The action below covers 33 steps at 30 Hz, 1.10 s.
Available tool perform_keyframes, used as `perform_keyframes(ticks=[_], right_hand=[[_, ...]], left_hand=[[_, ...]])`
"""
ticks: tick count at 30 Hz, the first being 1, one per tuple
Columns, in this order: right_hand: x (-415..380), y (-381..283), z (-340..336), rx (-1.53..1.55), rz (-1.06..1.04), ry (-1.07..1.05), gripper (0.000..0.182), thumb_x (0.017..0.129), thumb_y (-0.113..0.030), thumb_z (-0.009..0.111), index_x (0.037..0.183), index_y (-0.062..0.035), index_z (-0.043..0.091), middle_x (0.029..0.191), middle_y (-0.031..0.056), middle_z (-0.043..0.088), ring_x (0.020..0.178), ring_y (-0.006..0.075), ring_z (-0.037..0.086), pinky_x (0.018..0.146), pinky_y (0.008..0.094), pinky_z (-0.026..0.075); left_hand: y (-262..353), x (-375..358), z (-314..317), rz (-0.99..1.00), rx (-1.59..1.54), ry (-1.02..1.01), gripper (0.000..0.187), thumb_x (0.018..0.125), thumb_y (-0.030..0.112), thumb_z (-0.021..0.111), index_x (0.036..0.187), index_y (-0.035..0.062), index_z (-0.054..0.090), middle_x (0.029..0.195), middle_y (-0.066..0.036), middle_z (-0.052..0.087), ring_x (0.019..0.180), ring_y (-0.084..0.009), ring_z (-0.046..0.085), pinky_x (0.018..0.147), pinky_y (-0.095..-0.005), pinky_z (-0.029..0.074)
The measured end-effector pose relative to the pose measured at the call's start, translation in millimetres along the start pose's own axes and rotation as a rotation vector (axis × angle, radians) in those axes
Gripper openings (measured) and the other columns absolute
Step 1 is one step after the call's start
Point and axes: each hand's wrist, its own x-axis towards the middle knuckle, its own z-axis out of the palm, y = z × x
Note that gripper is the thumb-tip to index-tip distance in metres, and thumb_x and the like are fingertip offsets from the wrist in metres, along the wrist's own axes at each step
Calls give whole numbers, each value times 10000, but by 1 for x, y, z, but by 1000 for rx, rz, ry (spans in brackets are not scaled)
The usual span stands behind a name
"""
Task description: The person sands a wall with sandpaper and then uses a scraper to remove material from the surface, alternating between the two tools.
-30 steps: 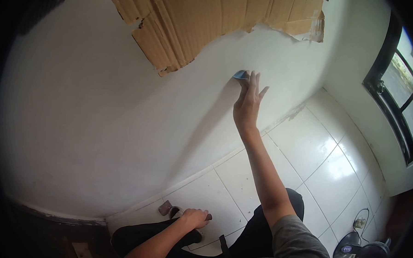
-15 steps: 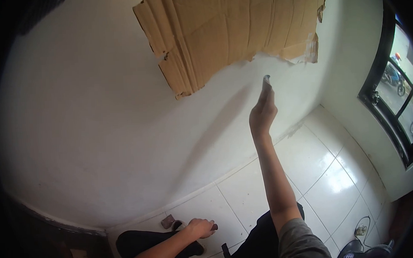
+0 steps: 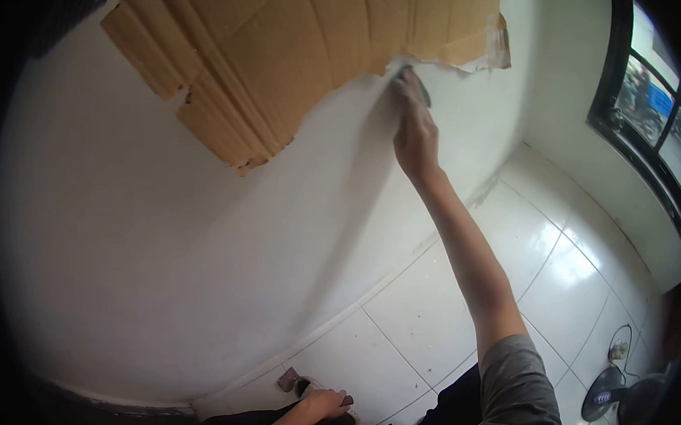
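Observation:
My right hand (image 3: 416, 129) is raised against the white wall (image 3: 280, 223), just below the torn lower edge of a brown cardboard sheet (image 3: 310, 39). Its fingers press a thin, dark grey flat piece (image 3: 424, 92) to the wall. Low down, my left hand (image 3: 324, 404) is closed around a dark brown, handle-like thing (image 3: 348, 400), mostly hidden in the fist. A pale-rimmed thing with a dark inside (image 3: 305, 386) shows just behind that hand. Beside it on the floor lies a small reddish-brown block (image 3: 288, 379).
White floor tiles (image 3: 405, 308) meet the wall's foot. A black-framed window (image 3: 640, 116) stands at the right, with vehicles outside. At the lower right are a dark fan-like device (image 3: 603, 395) and a cable by a socket (image 3: 618, 350). My dark-trousered legs (image 3: 455, 401) fill the bottom.
My right hand has gone up to the cardboard's lower edge, its flat piece now turned against the wall. The view has shifted, so the cardboard sits farther left. My left hand stays closed.

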Motion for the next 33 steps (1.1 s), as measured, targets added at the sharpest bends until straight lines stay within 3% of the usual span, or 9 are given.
perform_keyframes(ticks=[2,6,14,17,19,21,23,27,33], right_hand=[[9,6,-7,24,-79,-82,494,882,189,444,1342,56,564,1466,263,546,1405,409,488,1170,443,443],[16,24,-8,8,120,31,475,897,196,438,1332,51,563,1428,271,574,1379,426,507,1152,465,462],[9,4,-15,52,-16,-87,417,921,170,452,1313,83,565,1432,267,571,1358,383,540,1143,452,469],[-22,43,-26,-2,369,3,351,961,123,461,1293,88,569,1431,281,563,1326,395,561,1134,445,477],[-34,54,-42,-1,941,-135,405,949,131,434,1335,94,550,1432,296,553,1306,403,572,1125,444,484],[-40,62,-44,13,851,-150,527,890,170,436,1403,85,519,1458,305,527,1359,414,523,1167,451,438],[-49,61,-19,-37,423,-12,578,866,181,447,1430,75,508,1480,299,511,1401,412,483,1198,450,402],[-29,12,-14,84,60,-162,651,828,230,430,1456,68,483,1568,236,447,1489,379,383,1253,494,312],[-105,82,-12,-105,343,53,741,745,268,366,1458,92,456,1536,304,448,1459,432,408,1216,463,379]], left_hand=[[-2,3,1,12,56,-39,496,989,476,554,1245,53,589,1123,-209,734,1061,-397,706,905,-523,559],[17,1,-22,56,19,11,512,1000,502,537,1251,59,582,1122,-204,732,1067,-398,702,911,-525,555],[16,2,-44,6,71,49,498,1006,498,533,1245,66,593,1128,-202,727,1079,-396,697,914,-525,556],[15,11,-43,-23,111,61,503,1003,497,536,1253,64,594,1127,-205,727,1075,-399,697,911,-526,557],[18,14,-43,4,83,49,508,999,498,542,1259,65,591,1133,-207,725,1076,-401,697,913,-526,557],[21,19,-41,34,77,42,509,997,498,545,1264,66,589,1134,-210,724,1075,-404,697,915,-528,556],[20,23,-35,65,96,32,507,999,496,544,1267,68,585,1131,-213,724,1072,-408,696,915,-530,555],[31,17,-45,53,61,1,507,1015,498,522,1275,66,574,1133,-230,719,1073,-426,690,922,-536,549],[10,18,-39,-10,35,-9,536,1020,515,508,1302,62,561,1122,-258,717,1065,-447,688,921,-542,542]])
